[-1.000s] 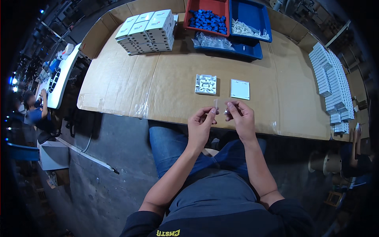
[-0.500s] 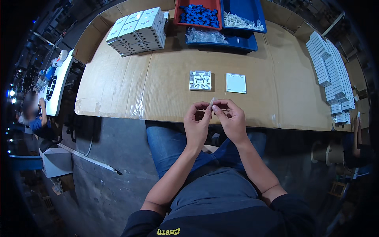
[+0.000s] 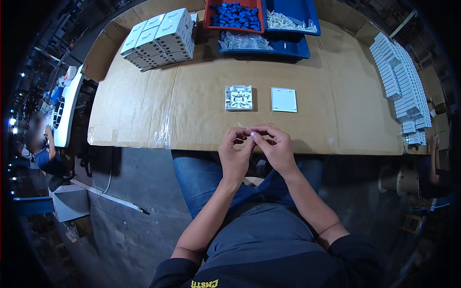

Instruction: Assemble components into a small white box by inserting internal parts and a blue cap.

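Both forearms rise from the lower edge and converge just short of the near edge of the cardboard-covered table (image 3: 307,72). The left hand (image 3: 235,156) and right hand (image 3: 276,149) meet fingertip to fingertip, fingers curled in a pinch, wrists apart.

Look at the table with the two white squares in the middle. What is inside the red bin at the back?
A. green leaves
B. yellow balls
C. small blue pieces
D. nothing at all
C: the red bin at the far edge of the cardboard-covered table is heaped with small blue pieces.
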Motion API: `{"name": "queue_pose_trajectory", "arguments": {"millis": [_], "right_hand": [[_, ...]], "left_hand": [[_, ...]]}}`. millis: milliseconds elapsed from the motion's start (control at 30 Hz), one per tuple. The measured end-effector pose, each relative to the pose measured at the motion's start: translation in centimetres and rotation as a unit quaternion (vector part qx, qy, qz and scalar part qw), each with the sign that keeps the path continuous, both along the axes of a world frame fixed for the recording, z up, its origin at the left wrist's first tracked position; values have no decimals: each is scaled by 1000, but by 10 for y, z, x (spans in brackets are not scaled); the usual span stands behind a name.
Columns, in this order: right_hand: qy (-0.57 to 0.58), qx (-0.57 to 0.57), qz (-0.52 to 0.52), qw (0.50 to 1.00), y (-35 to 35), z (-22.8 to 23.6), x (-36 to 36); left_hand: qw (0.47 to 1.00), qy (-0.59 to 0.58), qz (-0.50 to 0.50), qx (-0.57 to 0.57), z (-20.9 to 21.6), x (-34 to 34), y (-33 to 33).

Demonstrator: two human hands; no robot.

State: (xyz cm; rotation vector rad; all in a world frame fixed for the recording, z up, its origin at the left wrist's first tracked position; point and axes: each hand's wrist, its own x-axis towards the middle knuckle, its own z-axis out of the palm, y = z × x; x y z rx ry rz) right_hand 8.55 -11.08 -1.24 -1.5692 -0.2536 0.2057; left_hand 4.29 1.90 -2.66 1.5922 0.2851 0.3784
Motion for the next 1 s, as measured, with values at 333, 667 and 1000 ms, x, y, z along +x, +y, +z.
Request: {"name": "queue_pose_trajectory", "arguments": {"millis": [333, 667, 1000], "right_hand": [[106, 98, 5, 990, -8, -8, 9], [-224, -158, -16, 962, -1, 0, 6], [-131, 13, -59, 990, -1, 4, 9]], "left_hand": [[995, -29, -40, 90, 6, 4, 3], [990, -62, 45, 115, 5, 0, -4], [998, -60, 1, 37, 9, -5, -18]]}}
